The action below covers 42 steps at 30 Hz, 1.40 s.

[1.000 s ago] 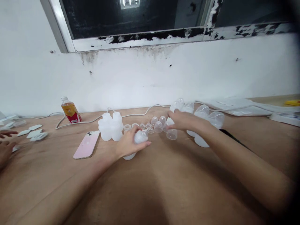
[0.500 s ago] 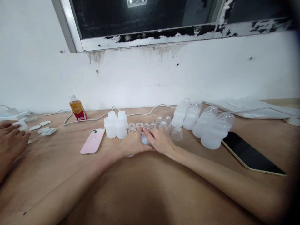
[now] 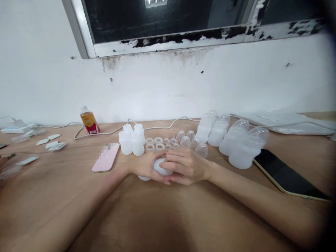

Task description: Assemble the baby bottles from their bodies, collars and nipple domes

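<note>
My left hand (image 3: 143, 166) is wrapped round a frosted white baby bottle (image 3: 162, 167), tilted low over the table. One rounded end shows between thumb and fingers, and a bit of the other peeks out below the hand. Curled fingers of my right hand (image 3: 185, 166) press on the end that faces me; the exact part they grip is partly hidden. Just beyond the hands lie white collar rings (image 3: 158, 140), clear nipples (image 3: 172, 140) and clear dome caps (image 3: 201, 150). Open white bottles (image 3: 132, 140) stand left of these, and capped bottles (image 3: 243, 147) to the right.
A pink phone (image 3: 106, 158) lies at left, with a drink bottle (image 3: 90, 120) behind it. A black phone (image 3: 290, 175) rests at right. White flat pieces (image 3: 54, 144) and another person's hand (image 3: 4, 162) are far left. A cable (image 3: 170, 124) runs along the wall by a plastic bag (image 3: 291, 122).
My hands and the bottle have come slightly nearer to me, and my right fingers now curl over the bottle's end. The other person's hand has moved back toward the left edge.
</note>
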Available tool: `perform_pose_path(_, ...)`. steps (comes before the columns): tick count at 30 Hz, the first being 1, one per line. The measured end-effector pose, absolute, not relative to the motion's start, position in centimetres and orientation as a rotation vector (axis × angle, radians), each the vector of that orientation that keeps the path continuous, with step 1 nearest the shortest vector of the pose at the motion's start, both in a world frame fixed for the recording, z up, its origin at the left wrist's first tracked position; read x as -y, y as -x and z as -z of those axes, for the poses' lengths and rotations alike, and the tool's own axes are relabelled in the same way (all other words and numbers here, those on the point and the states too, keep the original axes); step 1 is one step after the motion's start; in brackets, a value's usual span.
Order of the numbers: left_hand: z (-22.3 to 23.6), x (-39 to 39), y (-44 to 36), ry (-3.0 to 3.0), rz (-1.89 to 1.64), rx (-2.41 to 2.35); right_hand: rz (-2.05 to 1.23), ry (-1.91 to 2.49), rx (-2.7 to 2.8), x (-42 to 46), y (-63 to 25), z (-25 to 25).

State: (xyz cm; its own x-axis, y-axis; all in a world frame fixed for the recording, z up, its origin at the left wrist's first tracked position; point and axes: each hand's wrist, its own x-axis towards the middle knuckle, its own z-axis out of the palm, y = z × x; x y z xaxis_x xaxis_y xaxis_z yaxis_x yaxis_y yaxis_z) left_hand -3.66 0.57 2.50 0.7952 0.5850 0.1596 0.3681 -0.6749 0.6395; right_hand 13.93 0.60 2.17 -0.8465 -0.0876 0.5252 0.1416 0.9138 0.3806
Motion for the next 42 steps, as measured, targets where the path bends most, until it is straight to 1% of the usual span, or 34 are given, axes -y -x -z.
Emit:
perform_pose_path(2, -2.4, -0.4, 3.5, -2.373, -0.449, -0.703, 0.498, 0.041, 2.518, 0.0, -14.2, -2.0)
perform_pose_path(6, -2.3, -0.4, 3.0, -2.369, -0.442, -0.766, 0.235, 0.319, 2.415, 0.6, -15.7, -0.5)
perform_pose_path(8, -2.3, -0.5, 2.8, -2.371, -0.393, -0.806, 0.181, 0.347, 2.408, 0.4, -16.7, 0.3)
perform_pose_path(15, -2.0, -0.5, 2.4, -2.366, -0.390, -0.962, 0.313, 0.140, 2.453, -0.4, -18.1, 0.6)
perform_pose_path(18, -2.2, -0.2, 2.2, -2.363, -0.359, -0.956, 0.332, 0.110, 2.503, -0.4, -18.2, 0.7)
perform_pose_path(21, -2.7, 0.1, 2.1, -2.310, -0.380, -0.903, 0.420, 0.100, 2.486, -0.3, -18.3, 0.7)
perform_pose_path(23, -3.1, 0.1, 2.3, -2.183, -0.316, -0.855, 0.514, 0.044, 2.471, -0.3, -18.2, 0.6)
perform_pose_path(27, -2.7, -0.3, 3.0, -1.688, 0.027, -0.749, 0.730, -0.189, 2.390, 0.0, -17.5, 0.3)
perform_pose_path(31, -0.9, -1.1, 3.8, -1.336, 0.186, -0.615, 0.772, -0.231, 2.320, 0.3, -16.8, 0.3)
perform_pose_path(34, 0.0, -1.7, 4.3, -1.195, 0.206, -0.495, 0.764, -0.181, 2.279, 0.1, -16.9, 0.6)
perform_pose_path(36, -0.3, -1.9, 4.8, -1.190, 0.161, -0.455, 0.709, -0.060, 2.284, -0.4, -17.4, 1.1)
perform_pose_path(38, -1.3, -1.9, 5.4, -1.273, 0.020, -0.482, 0.590, 0.148, 2.268, -0.9, -17.9, 1.7)
perform_pose_path(40, -2.6, -1.3, 6.1, -1.426, -0.261, -0.581, 0.440, 0.383, 2.221, -1.2, -18.2, 2.2)
perform_pose_path(42, -3.8, -0.2, 7.1, -1.615, -0.656, -0.751, 0.309, 0.539, 2.191, -1.2, -18.2, 2.5)
